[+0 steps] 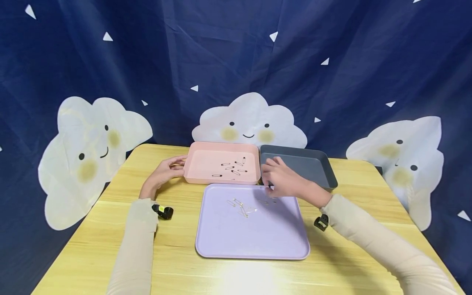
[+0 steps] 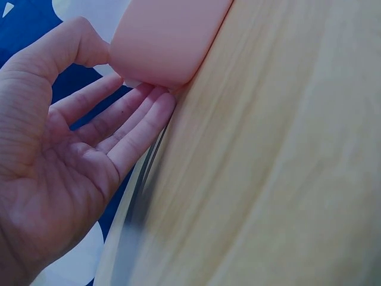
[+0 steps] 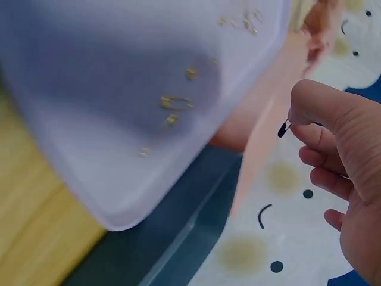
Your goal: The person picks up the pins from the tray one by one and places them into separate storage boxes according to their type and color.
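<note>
My right hand (image 1: 281, 178) hovers over the far right corner of the lavender tray (image 1: 258, 235), beside the grey tray (image 1: 304, 166). Thumb and forefinger pinch a small black safety pin (image 3: 283, 128), seen in the right wrist view above the lavender tray (image 3: 89, 89). Several pale metal pins (image 1: 242, 207) lie on that tray. The pink tray (image 1: 206, 162) behind it holds several black pins (image 1: 232, 167). My left hand (image 1: 167, 169) rests against the pink tray's left side. In the left wrist view its straight fingers (image 2: 140, 116) touch the base of the pink tray (image 2: 166, 36) and the thumb touches its wall.
The three trays sit on a light wooden table (image 1: 92, 246). The grey tray shows nothing in it. A dark blue cloth with white cloud faces (image 1: 248, 123) hangs behind the table. Black wrist-camera straps (image 1: 164, 211) sit on both sleeves.
</note>
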Demonstrator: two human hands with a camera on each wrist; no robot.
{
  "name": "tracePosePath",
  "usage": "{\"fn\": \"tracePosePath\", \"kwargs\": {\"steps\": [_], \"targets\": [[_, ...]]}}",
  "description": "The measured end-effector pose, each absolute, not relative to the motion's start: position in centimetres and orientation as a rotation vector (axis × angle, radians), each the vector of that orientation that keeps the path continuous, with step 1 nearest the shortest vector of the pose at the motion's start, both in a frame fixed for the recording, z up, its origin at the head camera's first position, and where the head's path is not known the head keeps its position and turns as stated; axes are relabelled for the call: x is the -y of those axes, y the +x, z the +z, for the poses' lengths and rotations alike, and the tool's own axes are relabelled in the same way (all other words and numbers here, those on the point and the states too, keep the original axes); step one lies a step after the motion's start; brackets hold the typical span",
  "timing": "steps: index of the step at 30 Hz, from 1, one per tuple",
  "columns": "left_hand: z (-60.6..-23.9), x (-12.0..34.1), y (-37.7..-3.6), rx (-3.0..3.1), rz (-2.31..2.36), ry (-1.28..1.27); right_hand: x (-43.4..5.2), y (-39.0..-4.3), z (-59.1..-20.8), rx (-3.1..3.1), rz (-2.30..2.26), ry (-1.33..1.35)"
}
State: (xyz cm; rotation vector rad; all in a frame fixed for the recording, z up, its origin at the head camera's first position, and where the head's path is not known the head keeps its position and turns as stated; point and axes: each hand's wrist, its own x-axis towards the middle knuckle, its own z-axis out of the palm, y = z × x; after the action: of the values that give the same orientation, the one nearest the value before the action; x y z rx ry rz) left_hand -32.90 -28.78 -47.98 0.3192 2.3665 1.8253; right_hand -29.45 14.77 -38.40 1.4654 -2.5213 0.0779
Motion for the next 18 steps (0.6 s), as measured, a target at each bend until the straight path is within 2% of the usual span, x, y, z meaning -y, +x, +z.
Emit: {"fn": "tracePosePath", "kwargs": {"steps": [18], "targets": [[-48.2,28.9,-33.0,-2.350,1.868,0.362,-7.6,-35.6,-37.8,2.501,0.217,1.324]]}}
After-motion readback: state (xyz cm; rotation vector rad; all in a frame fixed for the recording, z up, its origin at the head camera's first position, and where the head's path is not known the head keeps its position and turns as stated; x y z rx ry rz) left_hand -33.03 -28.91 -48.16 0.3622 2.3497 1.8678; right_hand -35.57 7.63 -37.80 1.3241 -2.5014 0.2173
